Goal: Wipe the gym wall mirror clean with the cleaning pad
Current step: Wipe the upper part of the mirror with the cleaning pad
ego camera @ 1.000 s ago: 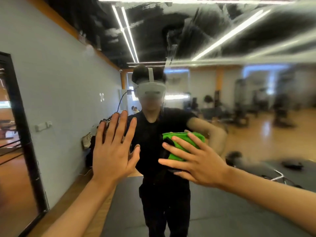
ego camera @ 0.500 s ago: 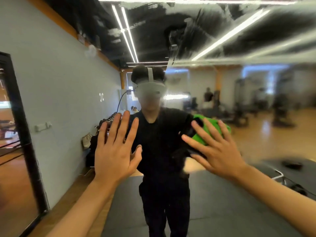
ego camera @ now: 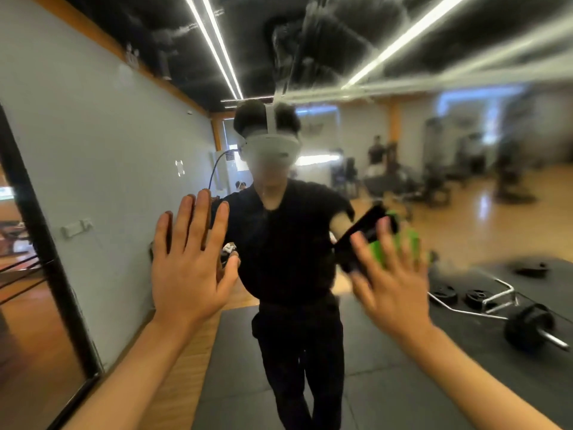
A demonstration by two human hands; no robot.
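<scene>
Green microfibre is showing between your spread right fingers (ego camera: 384, 231): you are pressing the cleaning pad (ego camera: 379, 252) flat against the mirror (ego camera: 465, 150) with your right hand (ego camera: 392, 282), fingers straight and apart, so the whole face of the pad is bearing on the glass rather than just an edge. The hand is blurred, which suggests you are sweeping it across. The pad is lying under your right palm and fingers, with its dark backing jutting out up and to the left of your fingertips. You are laying your left hand (ego camera: 189, 271) open on the glass, well to the left of the pad, fingers straight and slightly apart, probably to steady yourself as you lean in. The glass above your right fingers is looking streaked and hazy, so much wiping is likely remaining there
</scene>
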